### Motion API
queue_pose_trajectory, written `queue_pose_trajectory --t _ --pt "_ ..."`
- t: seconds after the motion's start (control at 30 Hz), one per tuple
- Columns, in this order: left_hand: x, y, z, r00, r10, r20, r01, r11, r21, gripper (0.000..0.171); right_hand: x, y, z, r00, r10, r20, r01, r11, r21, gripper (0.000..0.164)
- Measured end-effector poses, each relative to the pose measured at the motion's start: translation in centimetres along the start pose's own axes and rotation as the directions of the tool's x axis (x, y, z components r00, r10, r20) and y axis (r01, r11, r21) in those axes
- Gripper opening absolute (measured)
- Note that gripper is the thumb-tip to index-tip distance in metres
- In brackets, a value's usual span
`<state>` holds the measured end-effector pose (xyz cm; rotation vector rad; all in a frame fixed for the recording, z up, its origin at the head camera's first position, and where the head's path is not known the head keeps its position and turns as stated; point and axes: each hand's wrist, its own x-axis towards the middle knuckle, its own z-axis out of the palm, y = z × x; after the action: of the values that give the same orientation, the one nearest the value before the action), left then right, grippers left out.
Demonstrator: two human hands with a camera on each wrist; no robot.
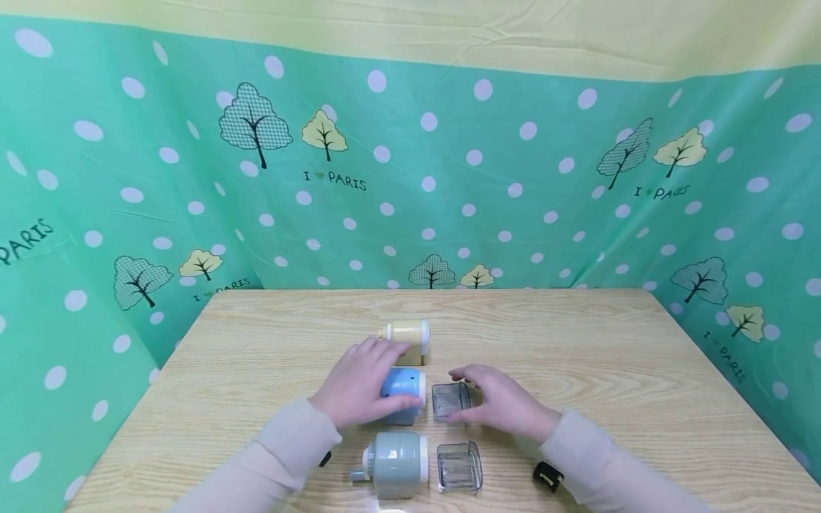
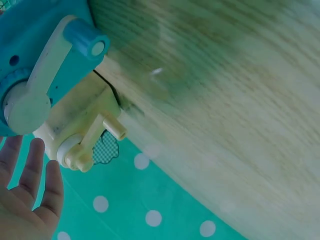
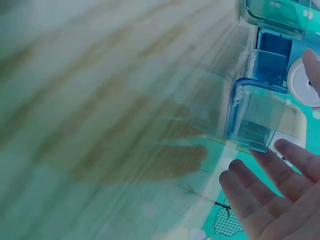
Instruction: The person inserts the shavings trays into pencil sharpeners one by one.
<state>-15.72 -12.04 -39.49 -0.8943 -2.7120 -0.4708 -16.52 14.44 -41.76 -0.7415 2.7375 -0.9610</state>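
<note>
My left hand (image 1: 360,385) spreads over a blue crank pencil sharpener (image 1: 402,383), thumb along its near side and straight fingers beyond it. In the left wrist view its crank handle (image 2: 47,62) shows close to those fingers. My right hand (image 1: 507,405) arches around a clear shavings drawer (image 1: 449,401), which stands out of the sharpener, just to its right. In the right wrist view the fingers lie loosely spread at the drawer's (image 3: 255,112) far end, with the thumb apart from it. The blue sharpener's drawer slot (image 3: 274,47) shows open.
Behind the blue sharpener stands a yellow sharpener (image 1: 410,332), partly hidden by my left hand. Nearer me is a grey-green sharpener (image 1: 396,463), with a second clear drawer (image 1: 459,467) on its right. A wooden table (image 1: 256,356) carries them, with a green dotted cloth (image 1: 449,157) hanging behind.
</note>
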Motion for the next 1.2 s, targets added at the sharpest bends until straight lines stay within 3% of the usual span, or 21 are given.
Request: queue_pose_trajectory --t 1.2 --pt "-0.8 -0.2 1.2 0.998 0.0 0.062 -0.001 1.0 0.019 0.095 -0.3 0.5 0.1 0.998 0.034 0.046 -0.034 0.999 -0.011 0.08"
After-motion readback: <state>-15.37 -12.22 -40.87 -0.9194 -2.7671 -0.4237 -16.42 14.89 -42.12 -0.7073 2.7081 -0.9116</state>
